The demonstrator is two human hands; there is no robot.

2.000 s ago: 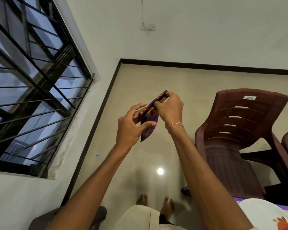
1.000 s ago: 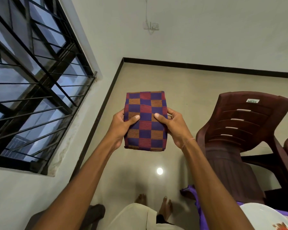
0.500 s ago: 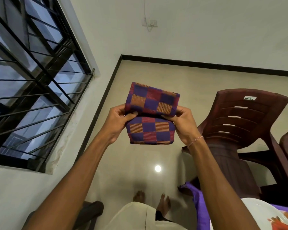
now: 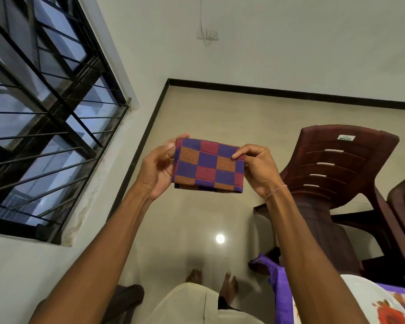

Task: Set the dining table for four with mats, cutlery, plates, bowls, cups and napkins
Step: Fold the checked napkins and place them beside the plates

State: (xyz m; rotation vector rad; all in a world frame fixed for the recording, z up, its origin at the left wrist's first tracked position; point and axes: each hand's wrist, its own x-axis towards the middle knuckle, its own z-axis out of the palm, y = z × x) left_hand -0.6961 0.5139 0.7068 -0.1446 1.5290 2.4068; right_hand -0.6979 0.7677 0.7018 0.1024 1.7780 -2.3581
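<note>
**Folded napkin held in the air between both hands**

Item under inspection: one checked napkin (image 4: 208, 168), purple, red and orange, folded to a flat rectangle. It is held up in front of the camera, face towards the viewer, long edges roughly level. It rests on no surface.

Left hand (image 4: 157, 169): at the napkin's left edge, fingers curled round behind the cloth, with one fingertip showing over the upper left corner. It grips that side.

Right hand (image 4: 260, 169): at the napkin's right edge, pinching the upper right corner, with the remaining fingers curled behind the cloth. A thin thread band (image 4: 276, 190) sits on this wrist.

The napkin spans the gap between the two hands and touches both. Its lower edge hangs free of either grip.

Surroundings, placed from the napkin:
- Right of it and farther off, a dark brown plastic chair (image 4: 337, 164) with a slatted back.
- Below and to the right, at the frame corner, a white plate (image 4: 360, 298) with a red-orange print, lying on a purple cloth (image 4: 279, 288).
- Left of it, a barred window (image 4: 45, 113).
- Directly below, the person's bare feet (image 4: 229, 288) on a pale tiled floor (image 4: 197, 225).
</note>
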